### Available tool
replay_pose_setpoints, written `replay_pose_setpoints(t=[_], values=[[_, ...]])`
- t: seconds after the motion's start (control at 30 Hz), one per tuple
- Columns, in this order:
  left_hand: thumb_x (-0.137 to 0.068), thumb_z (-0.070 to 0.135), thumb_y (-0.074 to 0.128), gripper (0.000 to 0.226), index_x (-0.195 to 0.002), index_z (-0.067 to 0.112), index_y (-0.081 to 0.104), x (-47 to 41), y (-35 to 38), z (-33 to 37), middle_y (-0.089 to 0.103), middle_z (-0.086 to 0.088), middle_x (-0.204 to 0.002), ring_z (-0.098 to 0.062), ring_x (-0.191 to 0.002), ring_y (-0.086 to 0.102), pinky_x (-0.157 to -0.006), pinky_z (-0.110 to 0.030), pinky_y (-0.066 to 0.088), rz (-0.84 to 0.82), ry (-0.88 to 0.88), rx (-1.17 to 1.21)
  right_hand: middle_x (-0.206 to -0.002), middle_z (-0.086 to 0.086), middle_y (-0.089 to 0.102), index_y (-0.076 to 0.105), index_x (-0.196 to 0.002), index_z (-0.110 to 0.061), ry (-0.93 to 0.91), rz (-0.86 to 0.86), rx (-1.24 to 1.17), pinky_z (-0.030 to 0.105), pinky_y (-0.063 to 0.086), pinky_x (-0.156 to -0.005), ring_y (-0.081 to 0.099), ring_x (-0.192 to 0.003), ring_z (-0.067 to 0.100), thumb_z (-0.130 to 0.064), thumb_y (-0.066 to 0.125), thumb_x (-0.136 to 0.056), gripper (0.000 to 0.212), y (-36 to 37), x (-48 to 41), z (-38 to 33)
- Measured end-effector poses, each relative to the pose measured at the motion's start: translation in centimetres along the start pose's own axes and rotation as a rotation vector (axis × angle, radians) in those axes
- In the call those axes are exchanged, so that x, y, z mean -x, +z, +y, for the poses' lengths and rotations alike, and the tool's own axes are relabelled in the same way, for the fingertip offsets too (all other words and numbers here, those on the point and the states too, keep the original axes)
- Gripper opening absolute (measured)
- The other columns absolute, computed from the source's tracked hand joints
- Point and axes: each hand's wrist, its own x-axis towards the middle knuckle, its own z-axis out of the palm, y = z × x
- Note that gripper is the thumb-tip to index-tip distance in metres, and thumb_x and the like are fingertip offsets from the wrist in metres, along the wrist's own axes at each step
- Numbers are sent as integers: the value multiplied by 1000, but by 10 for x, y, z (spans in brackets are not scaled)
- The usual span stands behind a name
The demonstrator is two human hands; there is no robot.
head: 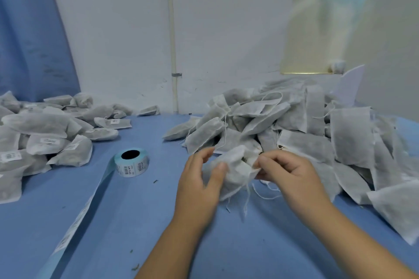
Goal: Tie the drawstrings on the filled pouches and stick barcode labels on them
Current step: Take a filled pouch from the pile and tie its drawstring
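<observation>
Pouch [235, 165]: white, filled and crumpled; it is held just above the blue table [136, 222], in front of the big heap on the right
Left hand [199, 179]: grips the pouch from its left side; the thumb lies on the front, the fingers curl behind
Right hand [288, 172]: pinches the upper right edge of the pouch with bent fingers
Strings [249, 190]: thin and white; they hang loose under the pouch; whether a knot is made, I cannot tell
Heap of pouches [317, 133]: at right, touching the held pouch; no stickers visible on them
Labelled pouches [45, 138]: at left, well apart from the hands; several show white stickers
Roll of labels [131, 162]: on the table between both heaps; a long strip [86, 208] runs from it toward the near edge
</observation>
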Motion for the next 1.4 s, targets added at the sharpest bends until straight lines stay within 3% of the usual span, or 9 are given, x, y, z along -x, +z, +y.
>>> replay_pose_setpoints(t=[0.1,0.2,0.4,0.57,0.77,0.93,1.07,1.27,1.4], values=[[-78,67,51,46,-117,43,55,6,4,4,64,26,-114,6,-106,60,-84,-8,42,-187,38,8,-75,8,73,72,-70,-9,57,37,-147,17,54,-65,72,-71,17,-3,58,-91,25,-8,7,2],[-73,69,59,47,-115,47,54,10,7,8,64,29,-110,5,-100,61,-77,-9,43,-268,68,-82,-72,10,72,72,-70,-7,121,102,-212,18,55,-63,70,-67,15,-5,58,-91,25,-14,6,3],[-62,74,61,52,-108,53,49,15,16,9,54,35,-109,10,-101,54,-82,-22,47,-230,55,-290,-68,-5,67,72,-73,-19,87,-36,62,18,50,-64,62,-66,5,-25,66,-87,17,-23,9,6],[-61,76,61,48,-103,54,49,15,17,6,55,33,-106,9,-96,55,-78,-25,49,-220,27,-310,-85,0,67,70,-71,-17,18,-41,133,26,48,-70,60,-71,8,-13,72,-82,11,-25,7,6],[-60,71,68,42,-95,53,53,13,14,7,60,31,-100,8,-90,59,-68,-14,41,-234,-22,-226,-97,7,68,73,-79,-9,6,-33,46,43,50,-82,64,-79,15,-6,72,-82,5,-27,7,3],[-54,64,79,68,-114,56,49,13,21,19,61,33,-112,9,-104,58,-77,-10,46,-271,11,-165,-97,9,68,72,-80,-8,-48,-31,34,36,51,-77,64,-78,17,-2,71,-82,7,-19,10,3],[-63,47,82,67,-110,69,39,13,28,23,58,37,-108,15,-99,56,-73,0,40,-247,13,-150,-93,8,69,73,-79,-10,-73,-26,-7,33,54,-75,65,-82,25,0,70,-82,10,-16,12,0],[-62,49,85,76,-125,53,43,9,24,15,57,32,-116,19,-109,49,-79,2,36,-152,-17,-126,-86,3,72,70,-98,-21,116,-62,17,37,54,-73,67,-73,17,-8,71,-84,19,-19,9,5],[-59,47,90,83,-127,53,42,7,20,12,53,36,-117,26,-110,42,-80,5,33,-144,-9,-147,-67,6,70,75,-83,-18,130,-164,51,24,52,-65,62,-63,12,-11,68,-87,10,-22,10,4]])
